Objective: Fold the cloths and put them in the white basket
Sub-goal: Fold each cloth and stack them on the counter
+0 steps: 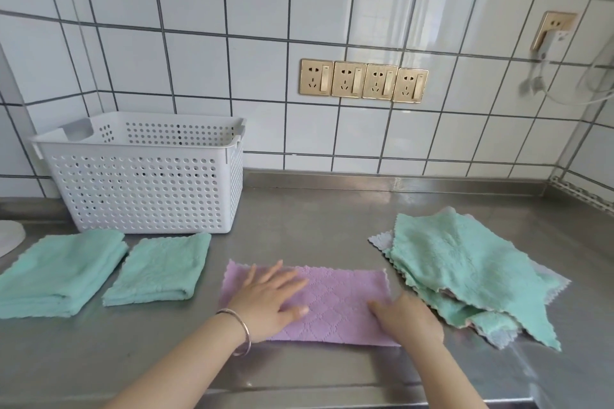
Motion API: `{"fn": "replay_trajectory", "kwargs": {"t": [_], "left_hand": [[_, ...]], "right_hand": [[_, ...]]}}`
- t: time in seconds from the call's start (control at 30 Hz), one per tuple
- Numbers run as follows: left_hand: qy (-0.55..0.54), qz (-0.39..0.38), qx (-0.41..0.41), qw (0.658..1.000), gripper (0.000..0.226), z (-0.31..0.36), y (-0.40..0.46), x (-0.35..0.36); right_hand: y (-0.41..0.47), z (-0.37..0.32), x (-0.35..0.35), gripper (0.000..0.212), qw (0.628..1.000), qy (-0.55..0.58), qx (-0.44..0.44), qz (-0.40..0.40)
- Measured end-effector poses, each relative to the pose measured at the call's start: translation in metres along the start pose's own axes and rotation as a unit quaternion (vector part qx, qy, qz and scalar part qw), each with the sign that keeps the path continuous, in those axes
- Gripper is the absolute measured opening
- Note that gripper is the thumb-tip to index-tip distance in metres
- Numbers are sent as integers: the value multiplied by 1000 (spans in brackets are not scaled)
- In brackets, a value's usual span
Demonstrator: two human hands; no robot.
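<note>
Purple cloth (335,302) lies flat under both hands, left (270,300) and right (407,317).

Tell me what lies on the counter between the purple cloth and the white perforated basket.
Only bare steel counter in the head view, between purple cloth and white perforated plastic basket.
</note>
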State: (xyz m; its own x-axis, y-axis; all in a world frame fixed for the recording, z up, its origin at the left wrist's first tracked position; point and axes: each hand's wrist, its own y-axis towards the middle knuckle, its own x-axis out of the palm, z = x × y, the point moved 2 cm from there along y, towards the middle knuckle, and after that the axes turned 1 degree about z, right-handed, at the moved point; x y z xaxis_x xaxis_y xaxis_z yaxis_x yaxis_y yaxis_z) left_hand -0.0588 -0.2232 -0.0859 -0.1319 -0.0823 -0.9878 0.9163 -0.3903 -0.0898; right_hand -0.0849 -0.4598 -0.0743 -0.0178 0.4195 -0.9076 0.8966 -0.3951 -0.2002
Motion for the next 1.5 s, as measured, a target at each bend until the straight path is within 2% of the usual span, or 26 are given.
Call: {"fn": "replay_trajectory", "kwargs": {"t": [0.1,0.2,0.33,0.4,0.47,0.5,0.57,0.6,0.63,0.67,0.73,0.77,0.83,0.9,0.97,1.0,1.03,1.13,1.2,1.37,1.5], "left_hand": [[-1,-51,24,998,115,8,1,11],[-3,-47,18,999,113,11,0,17],[-12,-51,4,999,104,21,-2,17],[-8,-62,-13,998,90,26,-4,20],[-3,-63,-28,998,73,33,-6,23],[-4,-56,-31,998,69,36,-7,23],[-12,-52,-35,998,68,36,-6,24],[-18,-55,-36,998,67,35,-5,24],[-30,-58,-41,997,66,34,-4,23],[-46,-59,-44,996,63,33,-3,22],[-127,-39,-52,990,56,33,-3,12],[-199,-10,-61,978,55,31,-3,4],[-368,52,-120,920,58,24,-1,-13],[-519,76,-202,827,63,14,3,-30],[-644,74,-250,719,48,3,5,-34],[-657,81,-262,702,38,-1,6,-34],[-633,91,-262,722,33,-3,3,-36],[-499,135,-248,820,42,-12,-6,-35],[-444,139,-242,851,46,-18,-11,-35],[-399,152,-293,855,50,-45,-27,-24],[-341,119,-302,882,49,-48,-33,-16]], "right_hand": [[-11,0,2,42,999,26,16,-35],[-19,7,0,26,997,50,19,-48],[-29,14,-1,24,997,80,14,13],[-33,11,-1,21,988,145,13,59],[-35,6,1,5,958,271,21,94],[-36,3,3,6,929,355,45,94],[-38,-2,13,16,846,521,84,79],[-39,-5,20,15,803,583,103,58],[-42,-8,25,14,777,618,114,41],[-44,-12,27,16,776,621,107,39],[-49,-21,27,26,820,565,52,77],[-53,-28,25,31,841,532,18,96],[-62,-44,26,40,873,466,-78,118],[-68,-61,33,42,888,380,-214,148],[-74,-76,43,47,887,269,-329,180],[-76,-81,50,49,882,216,-372,190],[-78,-85,54,50,874,176,-411,193],[-81,-92,58,52,855,121,-473,173],[-77,-87,60,59,858,91,-480,160],[-63,-74,78,71,886,33,-451,106],[-63,-70,83,66,889,6,-444,113]]}}
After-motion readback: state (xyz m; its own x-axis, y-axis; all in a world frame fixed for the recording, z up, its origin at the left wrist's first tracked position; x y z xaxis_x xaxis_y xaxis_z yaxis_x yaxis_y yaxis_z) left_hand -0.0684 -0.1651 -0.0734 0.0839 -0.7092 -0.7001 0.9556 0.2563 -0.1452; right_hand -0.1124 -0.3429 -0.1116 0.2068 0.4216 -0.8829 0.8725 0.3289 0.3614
